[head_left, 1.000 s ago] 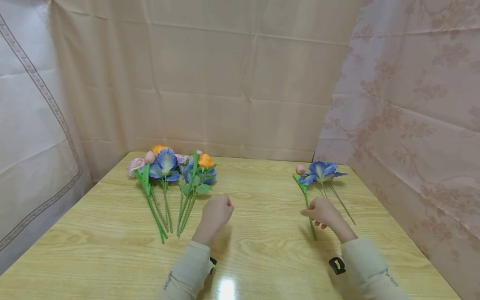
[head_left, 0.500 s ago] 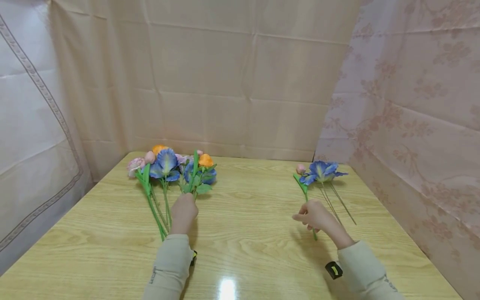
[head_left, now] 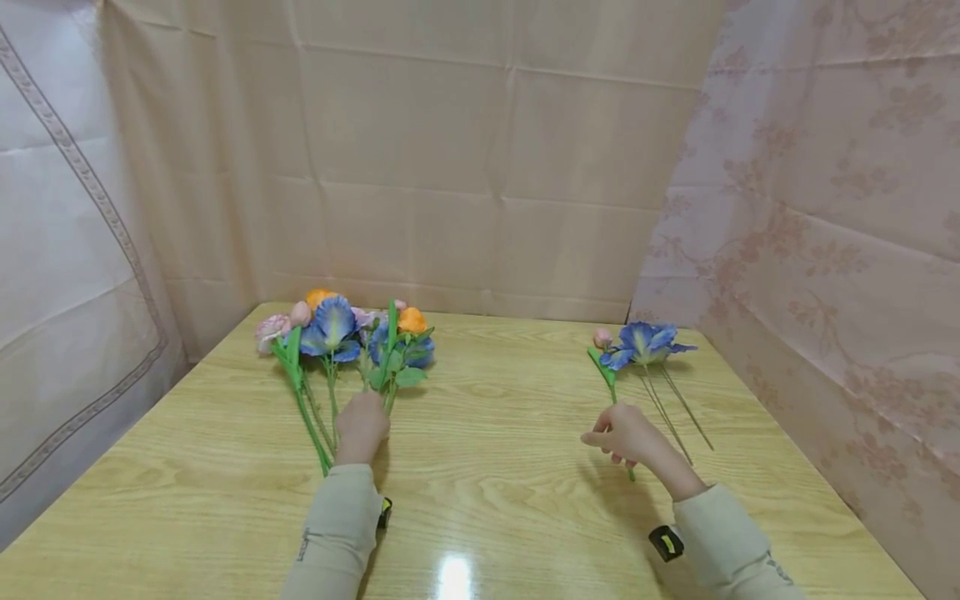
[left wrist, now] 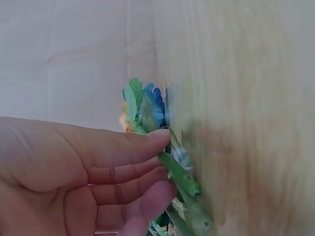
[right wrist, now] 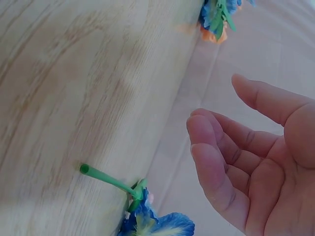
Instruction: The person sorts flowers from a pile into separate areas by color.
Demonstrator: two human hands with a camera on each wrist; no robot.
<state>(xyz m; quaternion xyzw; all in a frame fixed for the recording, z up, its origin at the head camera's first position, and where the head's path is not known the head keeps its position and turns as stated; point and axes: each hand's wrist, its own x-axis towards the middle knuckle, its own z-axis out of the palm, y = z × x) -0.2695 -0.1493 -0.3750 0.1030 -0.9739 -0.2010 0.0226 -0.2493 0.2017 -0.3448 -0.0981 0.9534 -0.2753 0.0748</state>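
Note:
My left hand (head_left: 362, 427) is over the stems of the left group of artificial flowers. In the left wrist view its thumb and fingers pinch a green flower stem (left wrist: 178, 172), with leaves (left wrist: 132, 101) and a blue bloom (left wrist: 152, 105) beyond. This group has blue blooms (head_left: 330, 327), an orange bloom (head_left: 412, 320) and pink ones (head_left: 272, 332). Which bloom the pinched stem carries, I cannot tell. Above the right group hovers my right hand (head_left: 628, 435), fingers loosely bent and holding nothing. Near it lie a blue flower (head_left: 641, 345) and a pink bud (head_left: 602, 337) on a green stem.
The flowers lie on a wood-grain table (head_left: 495, 500). A beige cloth (head_left: 465, 167) hangs behind its far edge. Patterned pinkish cloth (head_left: 840, 250) closes the right side, and white cloth (head_left: 67, 250) the left.
My left hand has moved left onto the stems of the left group and pinches a stem there. The right hand has shifted slightly left and nearer me, away from the blue flower.

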